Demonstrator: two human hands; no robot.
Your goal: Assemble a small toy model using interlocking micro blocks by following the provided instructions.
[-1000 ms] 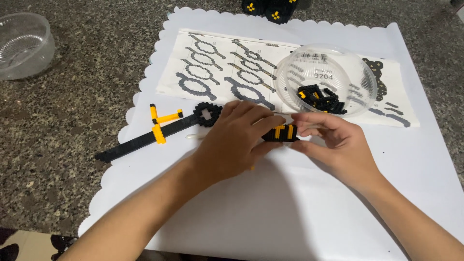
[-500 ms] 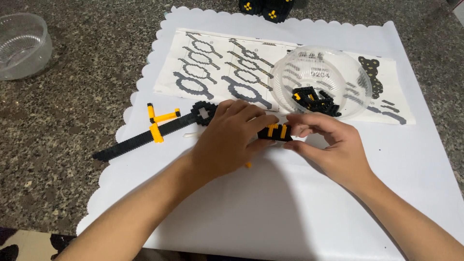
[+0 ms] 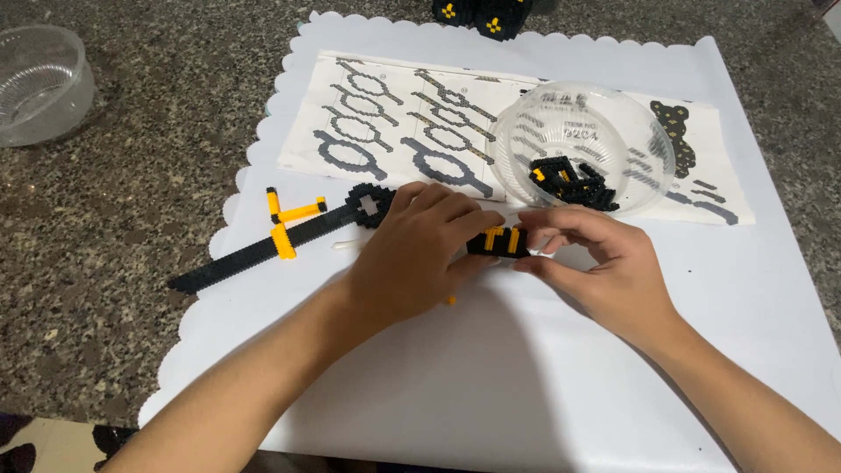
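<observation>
Both my hands meet over the middle of a white scalloped sheet (image 3: 491,385). My left hand (image 3: 412,254) and my right hand (image 3: 604,263) together grip a small black and yellow brick piece (image 3: 498,241) between their fingertips. Left of my hands lies a long black sword-shaped brick build (image 3: 263,250) with yellow crosspieces and a ring end. A small orange bit (image 3: 451,300) and a thin white stick (image 3: 343,246) lie by my left hand.
A clear plastic bowl (image 3: 534,123) holding several black and yellow bricks sits on a printed instruction sheet (image 3: 394,123) behind my hands. Another clear bowl (image 3: 39,79) stands on the speckled stone counter at far left. Black and yellow builds (image 3: 482,13) stand at the top edge.
My hands and the small brick piece stay in nearly the same place; only the fingers shift slightly on the piece.
</observation>
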